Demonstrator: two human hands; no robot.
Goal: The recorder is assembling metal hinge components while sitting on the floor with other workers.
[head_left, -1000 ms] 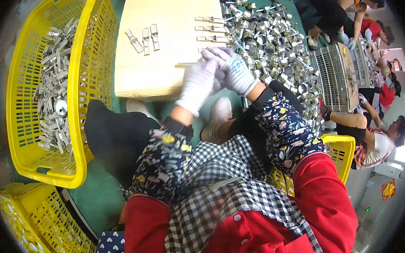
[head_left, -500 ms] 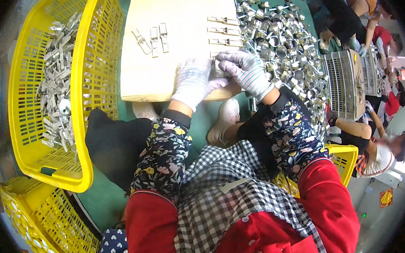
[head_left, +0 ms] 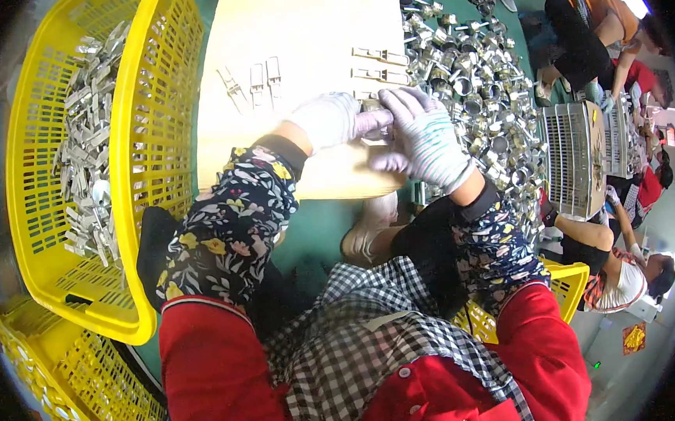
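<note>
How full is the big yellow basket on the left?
Partly full: silvery metal parts lie inside the big basket, with bare yellow wall showing.

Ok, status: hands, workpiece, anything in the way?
Left hand, right hand close together over pale board. Metal part between them, mostly covered. Metal clips just beyond, apparently not blocking.

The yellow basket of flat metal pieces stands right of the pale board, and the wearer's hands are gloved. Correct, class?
Wrong side: the head view shows that yellow basket left of the pale board. Left hand and right hand are gloved.
</note>
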